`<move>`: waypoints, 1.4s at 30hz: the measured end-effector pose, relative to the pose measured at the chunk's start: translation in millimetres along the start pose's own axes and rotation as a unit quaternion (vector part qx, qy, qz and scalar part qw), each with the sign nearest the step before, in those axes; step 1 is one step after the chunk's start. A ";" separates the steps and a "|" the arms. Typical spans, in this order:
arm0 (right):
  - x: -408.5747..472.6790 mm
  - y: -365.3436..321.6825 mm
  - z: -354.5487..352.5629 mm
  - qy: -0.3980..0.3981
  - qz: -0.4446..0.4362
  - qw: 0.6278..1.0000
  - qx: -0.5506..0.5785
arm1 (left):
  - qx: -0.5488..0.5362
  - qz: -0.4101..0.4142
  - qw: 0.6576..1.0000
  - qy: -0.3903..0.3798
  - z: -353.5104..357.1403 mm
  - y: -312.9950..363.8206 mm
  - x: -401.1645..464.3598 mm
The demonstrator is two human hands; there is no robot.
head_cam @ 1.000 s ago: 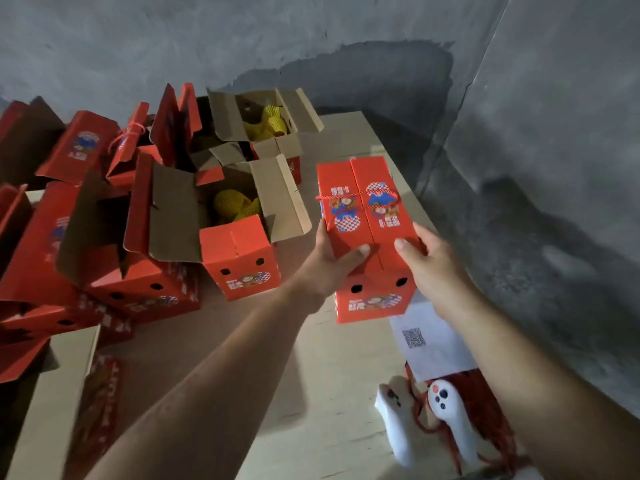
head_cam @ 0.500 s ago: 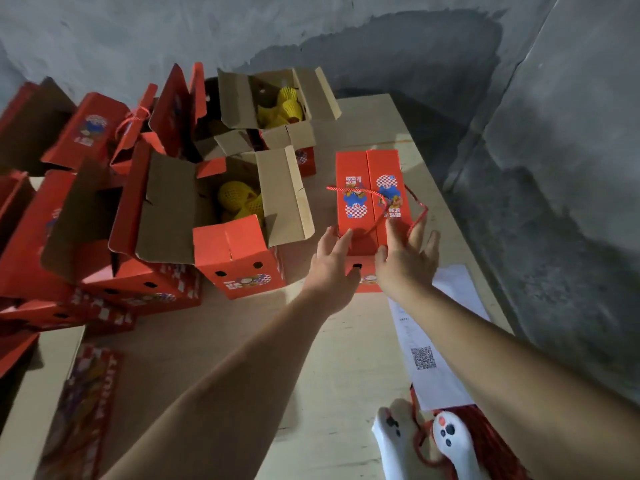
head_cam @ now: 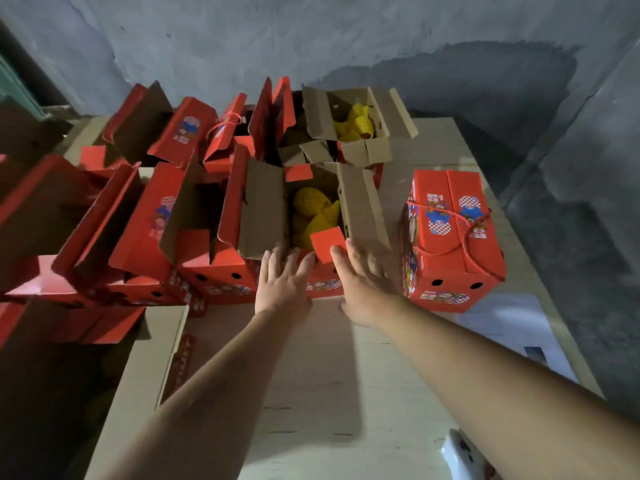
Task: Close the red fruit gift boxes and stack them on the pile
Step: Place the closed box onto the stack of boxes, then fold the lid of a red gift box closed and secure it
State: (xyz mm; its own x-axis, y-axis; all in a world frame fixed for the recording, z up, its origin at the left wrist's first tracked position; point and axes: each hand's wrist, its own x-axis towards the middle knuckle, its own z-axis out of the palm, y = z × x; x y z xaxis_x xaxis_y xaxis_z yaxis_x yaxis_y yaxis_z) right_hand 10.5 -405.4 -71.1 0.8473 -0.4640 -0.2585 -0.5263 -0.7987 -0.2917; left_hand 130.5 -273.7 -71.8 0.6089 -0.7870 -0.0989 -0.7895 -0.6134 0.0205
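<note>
At open box (head_cam: 322, 271) front edge, both hands (head_cam: 282, 284) (head_cam: 363, 285) fingers spread, closed box (head_cam: 450, 237) beside

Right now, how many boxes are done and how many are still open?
One closed box sits tied with its rope on the table's right side. Both hands, left and right, are open, reaching the open box of yellow fruit. Another open box behind and several on the left remain.
</note>
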 end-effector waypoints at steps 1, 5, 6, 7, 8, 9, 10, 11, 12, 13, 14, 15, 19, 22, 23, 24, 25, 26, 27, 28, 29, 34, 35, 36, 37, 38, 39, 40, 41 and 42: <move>1.5 -6.3 1.8 0.022 0.014 1.000 -0.008 | -0.007 0.002 1.000 0.000 -1.3 0.2 -0.8; -1.4 -22.3 5.8 0.130 0.044 0.989 -0.054 | -0.011 0.020 1.000 -0.010 -5.4 -0.9 -8.5; -4.4 -24.7 7.0 0.144 0.046 0.986 -0.069 | -0.014 0.028 0.999 -0.011 -5.1 -2.4 -12.9; -8.3 -26.4 8.7 0.151 0.048 0.984 -0.081 | -0.017 0.037 0.999 -0.013 -4.1 -4.4 -18.4; -12.3 -27.6 10.3 0.154 0.046 0.983 -0.085 | -0.022 0.046 0.999 -0.014 -3.3 -6.5 -23.5; -16.5 -29.0 11.8 0.154 0.042 0.984 -0.075 | -0.026 0.054 0.998 -0.016 -3.0 -8.8 -28.7; -20.6 -30.8 12.7 0.154 0.038 0.986 -0.049 | -0.027 0.062 0.998 -0.017 -3.5 -11.2 -33.3; -24.4 -32.8 13.0 0.155 0.036 0.987 -0.018 | -0.028 0.070 0.997 -0.017 -4.3 -13.6 -36.8; -28.1 -34.8 13.4 0.155 0.035 0.987 0.007 | -0.032 0.078 0.996 -0.016 -4.7 -15.9 -40.2; -32.1 -36.8 13.7 0.154 0.033 0.987 0.017 | -0.038 0.085 0.996 -0.016 -4.8 -17.7 -44.0; -36.8 -38.1 14.1 0.154 0.033 0.987 0.014 | -0.046 0.091 0.995 -0.016 -4.7 -18.7 -48.8; -42.7 -39.2 15.0 0.152 0.037 0.988 -0.001 | -0.054 0.096 0.994 -0.016 -4.2 -18.8 -55.2; -69.7 -56.0 20.2 0.144 0.074 0.975 -0.151 | -0.084 0.106 0.991 -0.013 0.3 -13.7 -90.7; -92.1 -73.1 32.0 0.157 0.113 0.960 -0.203 | -0.117 0.094 0.988 -0.028 0.1 -5.1 -121.3; -101.9 -75.8 38.6 0.155 0.125 0.957 -0.212 | -0.119 0.094 0.988 -0.037 -0.7 -2.3 -132.7; -113.5 -76.7 45.8 0.155 0.131 0.956 -0.214 | -0.117 0.095 0.988 -0.046 -1.6 0.6 -145.2; -126.5 -75.6 53.6 0.169 0.132 0.954 -0.210 | -0.111 0.100 0.987 -0.055 -2.4 4.6 -158.0; -141.8 -72.6 62.2 0.190 0.132 0.952 -0.199 | -0.098 0.112 0.987 -0.067 -3.3 10.2 -171.4; -158.6 -67.8 71.4 0.210 0.131 0.951 -0.186 | -0.081 0.131 0.985 -0.080 -4.8 17.3 -185.1; -175.6 -61.4 80.6 0.222 0.130 0.952 -0.167 | -0.064 0.153 0.982 -0.090 -6.3 24.9 -197.9; -192.3 -53.9 88.7 0.226 0.128 0.955 -0.143 | -0.053 0.176 0.978 -0.096 -6.7 31.7 -208.4; -239.2 -11.2 80.0 0.188 0.085 0.977 -0.048 | -0.127 0.275 0.950 -0.069 -10.5 29.9 -199.3; -240.5 -4.6 73.5 0.162 0.073 0.983 -0.054 | -0.140 0.272 0.950 -0.055 -10.2 22.6 -188.4; -240.9 -0.6 68.1 0.136 0.062 0.988 -0.049 | -0.140 0.256 0.956 -0.037 -8.9 13.3 -176.6; -241.5 1.1 65.2 0.115 0.054 0.991 -0.033 | -0.130 0.229 0.965 -0.019 -6.6 2.2 -164.1; -242.5 0.3 64.9 0.103 0.049 0.993 -0.011 | -0.118 0.197 0.973 -0.010 -3.4 -10.7 -152.9; -244.4 -3.3 66.7 0.099 0.049 0.994 0.016 | -0.112 0.168 0.979 -0.011 0.4 -23.6 -144.4; -246.6 -10.2 70.7 0.101 0.049 0.992 0.055 | -0.114 0.153 0.982 -0.016 4.6 -34.7 -139.1; -249.3 -19.7 76.2 0.109 0.047 0.987 0.111 | -0.117 0.153 0.981 -0.020 8.8 -42.6 -137.4; -252.4 -31.3 80.7 0.124 0.050 0.973 0.189 | -0.119 0.156 0.980 -0.022 12.3 -46.4 -138.7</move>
State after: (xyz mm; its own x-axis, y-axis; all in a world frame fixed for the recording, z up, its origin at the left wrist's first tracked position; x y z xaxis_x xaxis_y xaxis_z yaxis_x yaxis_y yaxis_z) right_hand -192.7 -232.4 -71.0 0.7569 -0.6478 -0.0861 -0.5558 -0.5689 -0.6061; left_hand 81.8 -135.3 -71.3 0.3326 -0.9384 -0.0937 -0.8932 -0.3453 0.2879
